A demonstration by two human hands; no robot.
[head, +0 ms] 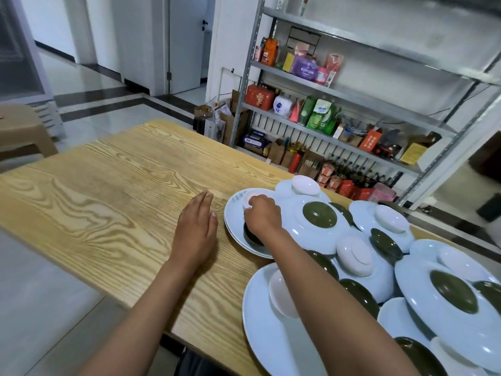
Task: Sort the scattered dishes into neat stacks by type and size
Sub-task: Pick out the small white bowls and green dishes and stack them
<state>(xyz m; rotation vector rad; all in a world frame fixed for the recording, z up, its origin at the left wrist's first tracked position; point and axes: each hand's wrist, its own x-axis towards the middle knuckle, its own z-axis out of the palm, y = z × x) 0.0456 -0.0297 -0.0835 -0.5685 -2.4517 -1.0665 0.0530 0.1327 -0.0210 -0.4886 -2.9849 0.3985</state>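
Note:
Scattered dishes cover the right side of the wooden table [116,180]: large pale blue plates, small white bowls and dark green bowls, many upside down. My right hand [261,215] rests on a white plate [233,226] at the pile's left edge, fingers closed on a small white bowl [248,200]. A dark green bowl [252,236] lies under my wrist on the same plate. My left hand [196,232] lies flat and open on the bare wood just left of that plate. A big blue plate [260,329] with a white bowl [282,297] sits nearest me.
A metal shelf rack [352,96] full of packets and boxes stands behind the table on the right. A brown plastic stool [21,131] is at far left. Bare wood spreads across the table's left half.

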